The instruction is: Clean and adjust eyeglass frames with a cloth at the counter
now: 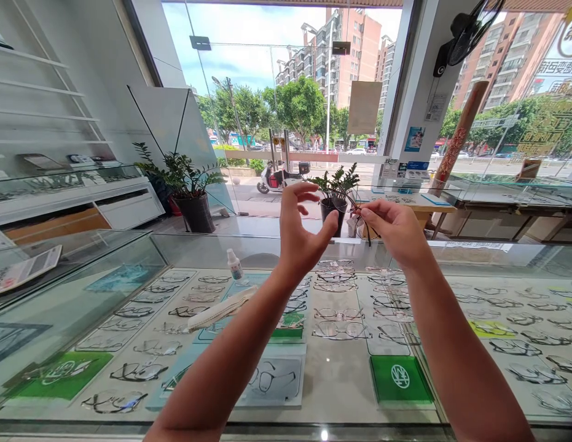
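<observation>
Raised above the glass counter, my right hand (pixel 391 230) pinches a pair of dark thin-framed eyeglasses (pixel 354 206) between thumb and fingers. The glasses hang in front of the potted plant by the door, so their outline is hard to make out. My left hand (pixel 301 230) is just left of them, its thumb and curled fingers apart and nothing between them. Below my left forearm a folded whitish cloth (pixel 221 310) lies on the counter. A small white spray bottle (pixel 235 264) stands behind the cloth.
The glass display counter (pixel 332 380) holds many rows of eyeglasses and green logo panels (pixel 400 379). A printed sheet or booklet (pixel 25 270) lies at the left. Beyond are potted plants (pixel 193 209), a glass door and another display counter at the right (pixel 511 199).
</observation>
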Action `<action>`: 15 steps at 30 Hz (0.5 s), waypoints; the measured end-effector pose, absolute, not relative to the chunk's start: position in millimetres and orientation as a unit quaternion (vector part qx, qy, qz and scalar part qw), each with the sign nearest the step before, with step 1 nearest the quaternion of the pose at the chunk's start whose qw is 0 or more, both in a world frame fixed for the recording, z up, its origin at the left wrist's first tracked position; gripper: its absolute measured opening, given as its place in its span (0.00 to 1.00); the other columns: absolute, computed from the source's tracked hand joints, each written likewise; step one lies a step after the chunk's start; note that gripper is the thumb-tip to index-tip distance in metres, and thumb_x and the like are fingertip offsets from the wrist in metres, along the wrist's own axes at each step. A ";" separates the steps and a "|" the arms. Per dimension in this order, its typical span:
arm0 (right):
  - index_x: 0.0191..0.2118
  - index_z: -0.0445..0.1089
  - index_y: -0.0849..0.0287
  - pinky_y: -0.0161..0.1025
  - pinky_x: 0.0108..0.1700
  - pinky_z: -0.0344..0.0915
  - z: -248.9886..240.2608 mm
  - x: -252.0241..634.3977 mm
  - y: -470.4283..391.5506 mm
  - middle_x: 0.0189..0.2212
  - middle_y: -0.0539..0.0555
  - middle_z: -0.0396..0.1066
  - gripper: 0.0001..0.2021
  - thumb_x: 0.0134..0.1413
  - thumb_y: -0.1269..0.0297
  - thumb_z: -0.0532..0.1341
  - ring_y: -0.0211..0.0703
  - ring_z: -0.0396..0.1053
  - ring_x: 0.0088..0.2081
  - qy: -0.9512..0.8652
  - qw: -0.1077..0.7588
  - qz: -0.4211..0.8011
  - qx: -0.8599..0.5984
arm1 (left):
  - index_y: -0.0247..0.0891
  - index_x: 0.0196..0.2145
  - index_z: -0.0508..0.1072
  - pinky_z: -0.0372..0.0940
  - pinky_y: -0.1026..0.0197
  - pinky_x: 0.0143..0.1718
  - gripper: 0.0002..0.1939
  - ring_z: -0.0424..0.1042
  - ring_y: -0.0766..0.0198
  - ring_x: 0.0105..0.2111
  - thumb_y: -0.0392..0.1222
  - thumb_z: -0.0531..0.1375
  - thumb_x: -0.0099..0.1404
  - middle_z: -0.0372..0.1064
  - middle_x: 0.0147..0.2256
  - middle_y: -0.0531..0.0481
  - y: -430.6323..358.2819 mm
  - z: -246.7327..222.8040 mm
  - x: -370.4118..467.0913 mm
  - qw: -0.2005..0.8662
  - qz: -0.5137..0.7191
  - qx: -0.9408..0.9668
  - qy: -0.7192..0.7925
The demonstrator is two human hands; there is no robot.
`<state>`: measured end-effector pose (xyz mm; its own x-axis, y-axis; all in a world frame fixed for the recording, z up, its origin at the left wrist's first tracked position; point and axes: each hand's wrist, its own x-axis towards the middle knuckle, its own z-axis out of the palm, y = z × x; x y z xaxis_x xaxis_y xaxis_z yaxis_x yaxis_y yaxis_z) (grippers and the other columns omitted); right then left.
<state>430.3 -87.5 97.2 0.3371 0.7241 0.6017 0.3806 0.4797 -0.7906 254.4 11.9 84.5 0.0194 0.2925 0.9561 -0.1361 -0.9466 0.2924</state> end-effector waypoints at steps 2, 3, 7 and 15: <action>0.41 0.82 0.53 0.57 0.55 0.78 95.6 430.4 -86.2 0.41 0.55 0.86 0.09 0.62 0.54 0.70 0.49 0.82 0.43 -0.550 0.657 0.112 -0.503 | 0.45 0.42 0.77 0.66 0.56 0.32 0.08 0.71 0.63 0.32 0.39 0.69 0.65 0.73 0.34 0.52 2.6 87.0 252.8 0.131 0.698 0.701 0.072; 0.42 0.82 0.53 0.58 0.55 0.78 95.2 429.1 -86.3 0.41 0.55 0.86 0.09 0.62 0.54 0.70 0.50 0.82 0.43 -0.550 0.656 0.100 -0.507 | 0.44 0.37 0.77 0.62 0.57 0.28 0.03 0.67 0.65 0.27 0.40 0.68 0.67 0.69 0.27 0.54 -1.3 87.7 252.8 0.151 0.671 0.722 0.077; 0.42 0.82 0.54 0.58 0.55 0.78 95.7 416.7 -89.5 0.44 0.56 0.85 0.08 0.63 0.56 0.69 0.50 0.82 0.45 -0.571 0.647 0.066 -0.501 | 0.43 0.33 0.82 0.51 0.61 0.20 0.10 0.57 0.68 0.20 0.50 0.70 0.68 0.62 0.19 0.56 -6.1 85.1 257.6 0.296 0.565 0.763 0.109; 0.44 0.83 0.53 0.56 0.56 0.77 94.9 401.9 -90.0 0.48 0.56 0.84 0.07 0.64 0.60 0.67 0.51 0.80 0.49 -0.606 0.607 0.032 -0.514 | 0.43 0.31 0.85 0.54 0.64 0.18 0.15 0.59 0.71 0.19 0.57 0.76 0.60 0.69 0.20 0.54 13.7 81.2 260.3 0.396 0.546 0.730 0.106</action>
<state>401.9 -90.0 94.9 0.2644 0.6616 0.7017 0.5839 0.4692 -0.6625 260.3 13.7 81.2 0.3804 0.5886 0.7133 -0.2778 -0.6629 0.6952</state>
